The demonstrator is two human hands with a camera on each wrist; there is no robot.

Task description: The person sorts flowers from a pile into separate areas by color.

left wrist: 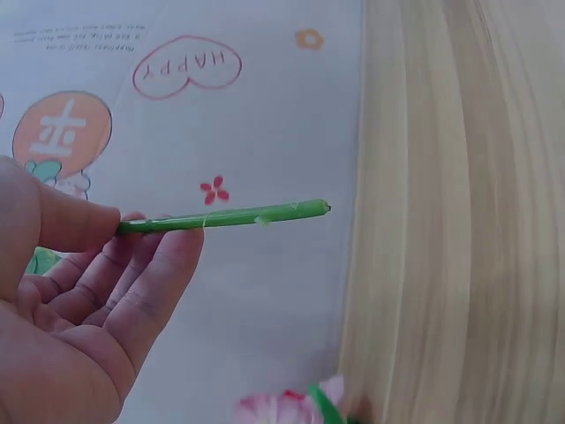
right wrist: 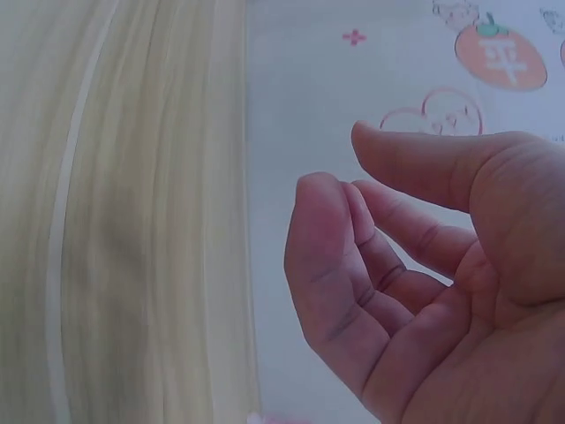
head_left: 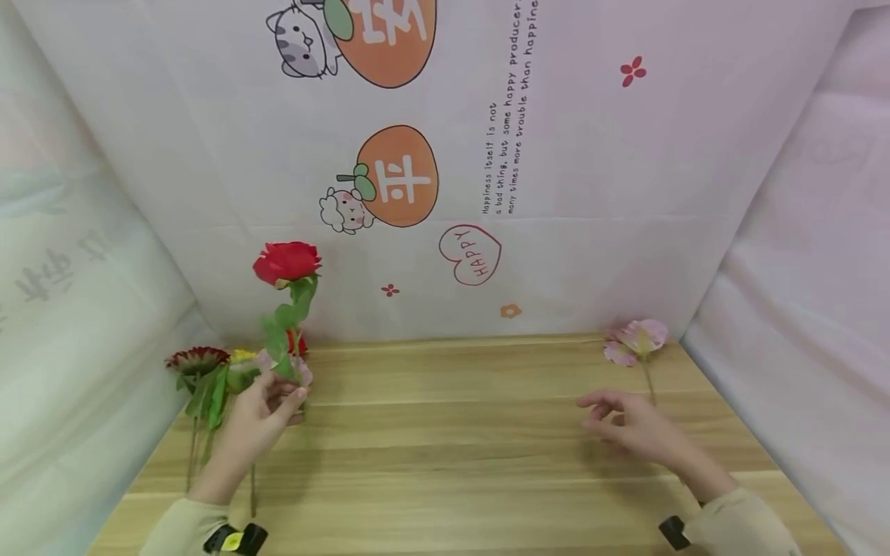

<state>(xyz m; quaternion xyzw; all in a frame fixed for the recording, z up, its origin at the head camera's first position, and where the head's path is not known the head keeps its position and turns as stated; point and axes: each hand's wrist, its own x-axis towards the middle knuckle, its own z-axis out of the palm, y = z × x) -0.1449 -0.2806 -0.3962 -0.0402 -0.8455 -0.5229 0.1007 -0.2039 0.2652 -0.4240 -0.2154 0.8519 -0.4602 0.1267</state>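
Observation:
My left hand [head_left: 257,417] pinches the green stem [left wrist: 265,215] of a red rose [head_left: 287,262] between thumb and fingers. The rose stands upright above the table's left side, its bloom overlapping the white backdrop. In the left wrist view, the cut lower end of the stem sticks out past the fingers. My right hand [head_left: 633,425] hovers over the right side of the table with its fingers loosely bent. Nothing lies between its thumb and fingertips in the right wrist view. Beside it, toward the back corner, lies a pink flower [head_left: 643,337] on a thin stem.
Behind the left hand, a dark red flower [head_left: 198,361], a yellow flower [head_left: 243,355] and another red bloom [head_left: 297,342] lie among leaves and pink petals. The wooden table [head_left: 445,448] meets a printed white cloth backdrop [head_left: 570,255], with white cloth walls at both sides.

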